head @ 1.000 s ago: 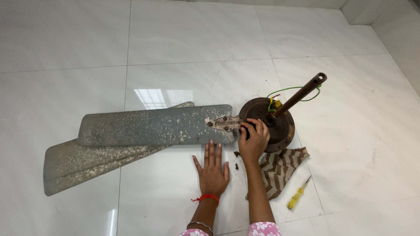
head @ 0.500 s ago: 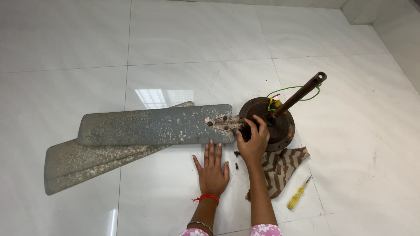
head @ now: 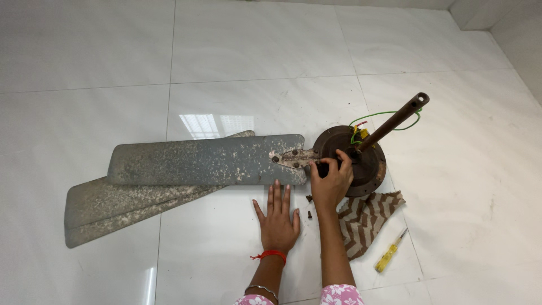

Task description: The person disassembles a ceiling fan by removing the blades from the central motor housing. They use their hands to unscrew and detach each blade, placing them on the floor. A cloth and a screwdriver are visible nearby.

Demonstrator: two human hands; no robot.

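Observation:
An old ceiling fan lies on the white tiled floor. Its round brown motor hub (head: pixel 370 165) has a rusty down rod (head: pixel 395 120) pointing up and to the right. A dusty grey blade (head: pixel 203 161) joins the hub through a metal bracket (head: pixel 291 158). My right hand (head: pixel 332 179) rests on the hub's left edge, its fingertips pinched on a small dark fastener where the bracket meets the hub. My left hand (head: pixel 278 220) lies flat on the floor just below the blade, fingers spread, holding nothing.
Two more grey blades (head: pixel 113 209) lie stacked under the first, to the left. Two small loose screws (head: pixel 309 207) sit between my hands. A striped cloth (head: pixel 367 217) lies under the hub, with a yellow-handled screwdriver (head: pixel 389 255) beside it. Green wires (head: pixel 384 113) loop off the rod.
My right hand's fingers have shifted slightly at the hub's edge. The left hand, blades and tools have stayed where they were.

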